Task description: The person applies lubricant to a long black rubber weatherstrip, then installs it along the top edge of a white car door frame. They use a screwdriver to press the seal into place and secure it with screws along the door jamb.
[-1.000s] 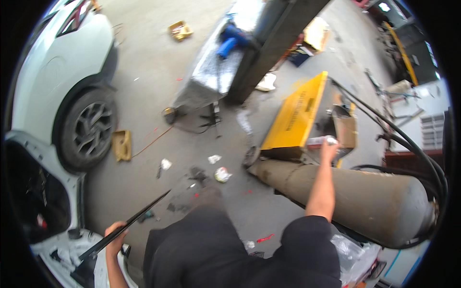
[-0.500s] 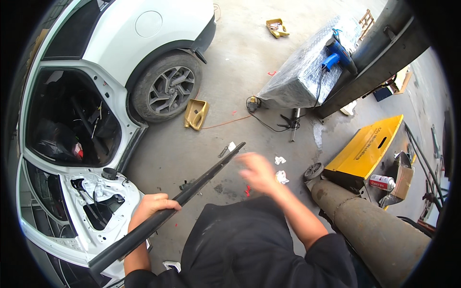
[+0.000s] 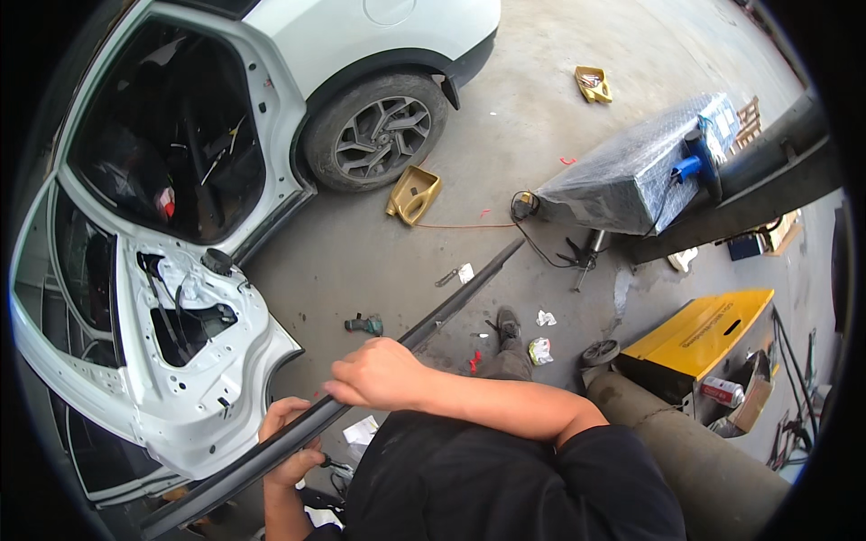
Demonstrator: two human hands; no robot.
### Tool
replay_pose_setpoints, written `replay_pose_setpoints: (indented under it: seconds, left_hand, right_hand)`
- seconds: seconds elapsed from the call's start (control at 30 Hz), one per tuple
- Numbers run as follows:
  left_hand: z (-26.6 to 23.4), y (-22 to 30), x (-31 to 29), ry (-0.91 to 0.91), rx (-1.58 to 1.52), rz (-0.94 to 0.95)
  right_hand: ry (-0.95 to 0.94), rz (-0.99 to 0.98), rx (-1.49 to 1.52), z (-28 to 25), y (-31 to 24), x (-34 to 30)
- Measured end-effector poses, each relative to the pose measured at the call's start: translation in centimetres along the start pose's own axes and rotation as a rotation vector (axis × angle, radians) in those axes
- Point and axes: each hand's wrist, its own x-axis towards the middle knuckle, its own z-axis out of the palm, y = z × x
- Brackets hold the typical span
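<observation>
A long black trim strip [image 3: 248, 462] runs slantwise in front of me, from the lower left to its narrow end over the floor. My left hand [image 3: 293, 464] grips it near the lower part, with fingers showing on both sides of the strip. Farther along, my right hand [image 3: 374, 377] is closed over the strip, knuckles up; its fingertips are partly hidden. To the left stands a white car door [image 3: 194, 406], its inner metal and cables exposed. Behind it is the white car [image 3: 334, 45] with its rear wheel [image 3: 383, 140].
A green power tool [image 3: 363, 325], paper scraps and red bits lie on the floor. Cut-open golden jugs [image 3: 415, 197] sit beyond. To the right are a wrapped box [image 3: 622, 180], a caulking gun [image 3: 588, 252], a yellow machine [image 3: 699, 334], a thick cylinder [image 3: 658, 424] and a post.
My right hand has come down and left from the air onto the strip and closed on it. The view has shifted, so the car appears farther right.
</observation>
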Motion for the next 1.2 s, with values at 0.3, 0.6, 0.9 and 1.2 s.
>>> replay_pose_setpoints:
  seconds: [0.3,0.6,0.9,1.2]
  left_hand:
    - [-2.6,-1.6,-3.9,0.355,-0.297,0.302]
    - [-5.0,-0.9,-5.6,0.334,-0.244,0.424]
    - [-6.6,-1.3,-7.2,0.402,-0.257,0.522]
    - [-5.0,-0.5,-4.5,0.326,-0.29,0.589]
  right_hand:
    - [0.372,-0.134,-0.359,-3.2,-2.0,0.4]
    - [0.146,-0.093,-0.162,0.3,0.7,0.9]
    - [0.104,0.331,-0.714,-1.8,5.6,-4.1]
    - [0.172,-0.101,-0.007,4.0,-6.0,7.2]
